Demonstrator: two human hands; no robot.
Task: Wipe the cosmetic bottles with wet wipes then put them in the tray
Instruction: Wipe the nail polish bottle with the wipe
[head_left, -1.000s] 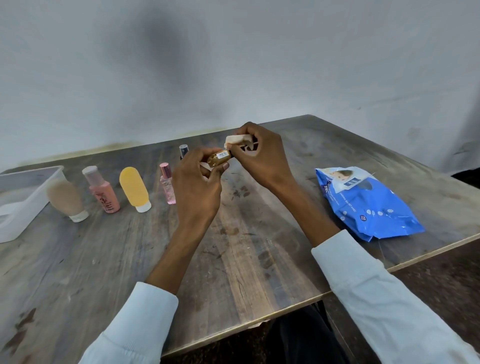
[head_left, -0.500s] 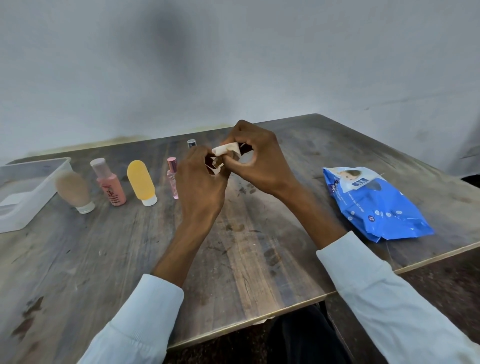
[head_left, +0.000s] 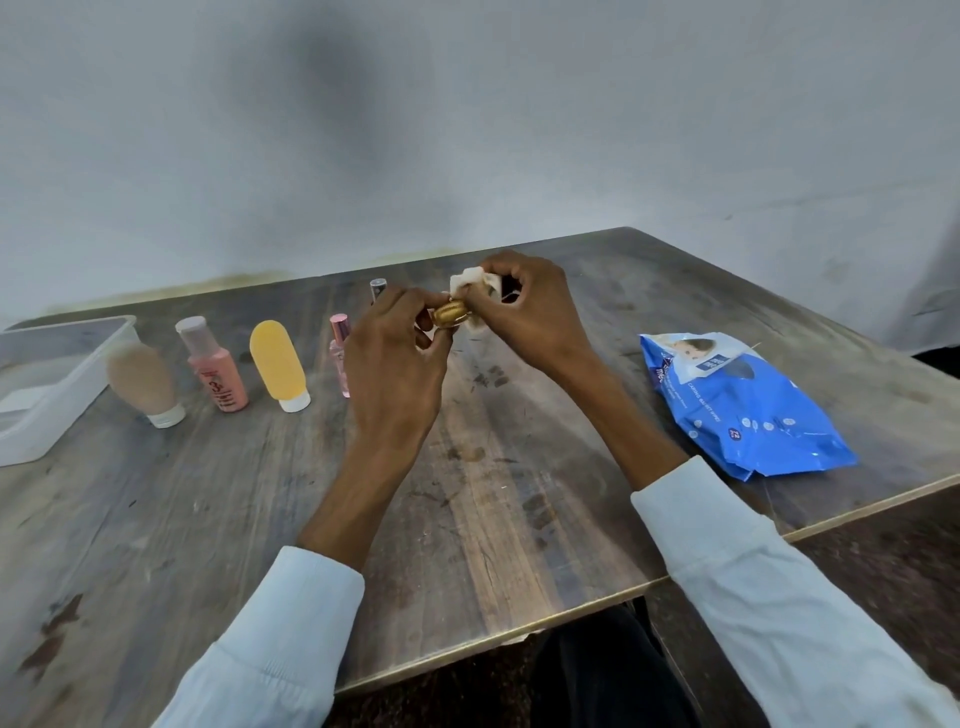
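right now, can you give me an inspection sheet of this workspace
surface: worn wooden table, dark stains.
job's things: gold bottle held above the table, wipe against it; beige tube, pink bottle, yellow tube, slim pink bottle and dark-capped bottle stand in a row; tray at the left edge, contents unclear.
clutter: blue wipes pack lying on the right.
grippers: left hand grips the gold bottle; right hand pinches the wipe.
cables: nothing seen.
surroundings: plain grey wall behind.
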